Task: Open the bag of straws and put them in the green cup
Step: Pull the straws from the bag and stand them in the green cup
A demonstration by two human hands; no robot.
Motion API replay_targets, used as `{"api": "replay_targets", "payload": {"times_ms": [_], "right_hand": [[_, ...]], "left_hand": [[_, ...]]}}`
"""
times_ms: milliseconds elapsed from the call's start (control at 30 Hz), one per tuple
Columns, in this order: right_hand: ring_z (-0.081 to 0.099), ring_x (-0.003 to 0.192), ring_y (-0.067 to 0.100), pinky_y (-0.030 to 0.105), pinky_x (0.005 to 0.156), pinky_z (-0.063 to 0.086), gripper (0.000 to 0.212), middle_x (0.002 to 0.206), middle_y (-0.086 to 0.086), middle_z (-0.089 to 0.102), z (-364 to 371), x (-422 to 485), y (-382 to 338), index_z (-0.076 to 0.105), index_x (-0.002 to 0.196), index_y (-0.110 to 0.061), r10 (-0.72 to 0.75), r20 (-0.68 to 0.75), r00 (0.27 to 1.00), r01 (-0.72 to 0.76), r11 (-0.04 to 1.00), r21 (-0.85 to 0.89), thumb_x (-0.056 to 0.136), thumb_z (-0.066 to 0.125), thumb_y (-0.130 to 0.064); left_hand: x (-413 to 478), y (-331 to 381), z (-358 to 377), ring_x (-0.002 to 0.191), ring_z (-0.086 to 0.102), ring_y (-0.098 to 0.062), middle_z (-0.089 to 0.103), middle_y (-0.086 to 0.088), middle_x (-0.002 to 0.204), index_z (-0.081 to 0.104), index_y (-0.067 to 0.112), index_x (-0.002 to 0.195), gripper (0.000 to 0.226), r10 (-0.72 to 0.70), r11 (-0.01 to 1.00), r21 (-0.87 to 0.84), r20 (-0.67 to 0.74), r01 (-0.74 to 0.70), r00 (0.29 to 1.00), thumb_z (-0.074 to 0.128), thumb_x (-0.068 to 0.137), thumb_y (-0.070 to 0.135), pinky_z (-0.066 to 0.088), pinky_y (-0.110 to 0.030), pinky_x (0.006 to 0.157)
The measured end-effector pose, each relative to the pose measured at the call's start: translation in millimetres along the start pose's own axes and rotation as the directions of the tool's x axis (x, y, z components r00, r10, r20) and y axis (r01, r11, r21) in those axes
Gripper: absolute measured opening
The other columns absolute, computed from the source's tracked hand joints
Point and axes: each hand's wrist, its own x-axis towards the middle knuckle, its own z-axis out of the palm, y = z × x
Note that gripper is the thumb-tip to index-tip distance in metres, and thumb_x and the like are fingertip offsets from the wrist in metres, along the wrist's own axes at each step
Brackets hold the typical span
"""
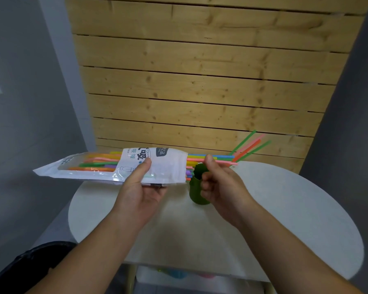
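Observation:
My left hand (139, 187) holds a white and clear bag of straws (106, 166) level above the table, thumb on top, fingers under it. Coloured straws stick out of the bag's open right end (208, 158). My right hand (218, 183) pinches a pink straw (227, 163) that reaches out of the bag. Just behind and below that hand stands the green cup (197, 189), partly hidden by it. Several straws (250, 146), green, pink and orange, slant up to the right behind the hand; whether they stand in the cup is hidden.
The round white table (285, 209) carries the cup. A wooden slatted wall (200, 81) rises right behind it. Grey walls stand on both sides. Below the table's front edge a shelf shows blurred coloured items (172, 273).

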Motion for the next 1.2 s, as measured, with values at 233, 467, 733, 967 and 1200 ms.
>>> {"api": "replay_targets", "payload": {"times_ms": [233, 467, 733, 967, 1200], "right_hand": [[0.045, 0.048, 0.009, 0.021, 0.052, 0.042, 0.026, 0.057, 0.0, 0.046, 18.3, 7.6, -2.4, 0.07, 0.091, -0.01, -0.103, -0.147, 0.984, 0.128, 0.976, 0.175, 0.098, 0.058, -0.032], [0.057, 0.06, 0.011, 0.023, 0.061, 0.051, 0.029, 0.066, 0.003, 0.059, 8.4, 12.3, -16.7, 0.071, 0.093, -0.011, -0.264, -0.258, 0.93, 0.263, 0.964, -0.036, 0.099, 0.055, -0.034], [0.06, 0.056, 0.011, 0.024, 0.062, 0.053, 0.031, 0.061, 0.003, 0.063, -13.3, 8.4, -38.6, 0.069, 0.088, -0.009, -0.327, -0.334, 0.884, 0.334, 0.942, -0.037, 0.101, 0.053, -0.032], [0.057, 0.053, 0.008, 0.025, 0.062, 0.054, 0.033, 0.062, 0.003, 0.061, -37.5, 1.7, -58.0, 0.067, 0.082, -0.011, -0.405, -0.404, 0.82, 0.369, 0.914, -0.168, 0.102, 0.05, -0.03], [0.057, 0.056, 0.014, 0.031, 0.066, 0.055, 0.034, 0.066, 0.006, 0.06, -70.6, -7.2, -73.0, 0.065, 0.08, -0.012, -0.455, -0.484, 0.747, 0.357, 0.889, -0.285, 0.102, 0.05, -0.032]], "left_hand": [[-1.4, -8.7, -0.4, 0.105, 0.074, -0.027, 0.078, -0.009, 0.112, 0.065, 0.019, 0.117, 0.025, -0.045, 0.999, -0.014, 0.011, 0.045, 0.999, 0.066, 0.094, 0.011, 0.055, -0.048, 0.096], [7.4, -3.4, -5.9, 0.104, 0.074, -0.028, 0.079, -0.009, 0.109, 0.063, 0.018, 0.117, 0.026, -0.031, 0.997, -0.07, -0.052, 0.027, 0.998, 0.068, 0.092, 0.009, 0.054, -0.051, 0.1], [15.6, 4.9, -11.3, 0.098, 0.077, -0.026, 0.079, -0.009, 0.109, 0.061, 0.016, 0.126, 0.035, -0.009, 0.995, -0.104, -0.08, 0.0, 0.997, 0.068, 0.092, 0.009, 0.058, -0.051, 0.09], [18.7, 5.1, -21.0, 0.093, 0.078, -0.022, 0.08, -0.006, 0.102, 0.063, 0.017, 0.122, 0.032, -0.008, 0.997, -0.076, -0.109, 0.0, 0.994, 0.069, 0.092, 0.009, 0.059, -0.048, 0.09], [19.9, 7.1, -25.3, 0.1, 0.075, -0.023, 0.078, -0.005, 0.107, 0.064, 0.018, 0.116, 0.025, -0.005, 0.998, -0.059, -0.115, -0.002, 0.993, 0.068, 0.092, 0.01, 0.056, -0.046, 0.095]]}}
